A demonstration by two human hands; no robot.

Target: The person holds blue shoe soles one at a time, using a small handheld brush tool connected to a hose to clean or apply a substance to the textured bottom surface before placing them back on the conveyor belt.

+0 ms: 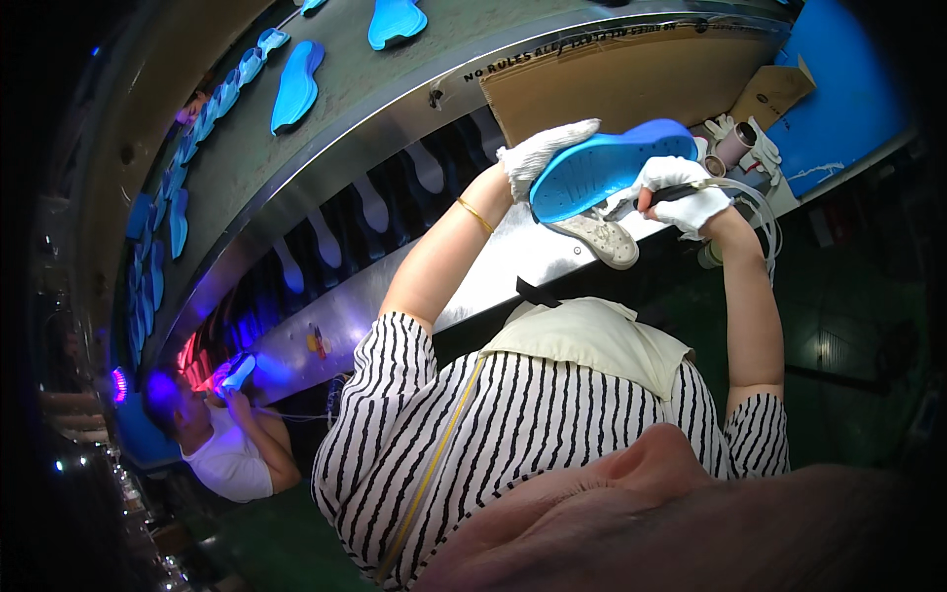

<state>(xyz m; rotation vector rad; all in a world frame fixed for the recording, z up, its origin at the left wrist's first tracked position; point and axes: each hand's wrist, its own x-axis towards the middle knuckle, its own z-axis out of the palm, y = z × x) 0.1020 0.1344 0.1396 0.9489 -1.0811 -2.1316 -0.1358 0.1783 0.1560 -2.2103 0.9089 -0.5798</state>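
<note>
- Nearest the camera, part of the person's own head (671, 523) fills the lower edge; beyond it come a striped shirt (533, 414) and a cream apron (602, 335).
- Gloved left hand (543, 160) grasps the blue sole (602, 178) by its left end; the sole is held up in front of the apron, over the tabletop (498, 281).
- Gloved right hand (683, 200) is closed around a dark-handled tool (675, 193) at the sole's right end. Whether its tip touches the sole cannot be told.
- Likeliest trouble, as I judge it: a slip of the tool could mark the sole or catch the left hand's fingers, and smooth glove fabric could let the sole turn under pressure.
- Pale hoses (772, 222) curve past the right wrist; a snag there could jerk the tool.
- Below the sole sits a pale clog (610, 242) close to the tabletop's near edge; a low sweep could knock it off.
- Rightward, room is tight: a tumbler (732, 148) and spare white gloves (764, 158) lie just beyond the right hand. Behind, a cardboard sheet (631, 79) bounds the reach.
- More room opens leftward, along the metal surface.
</note>
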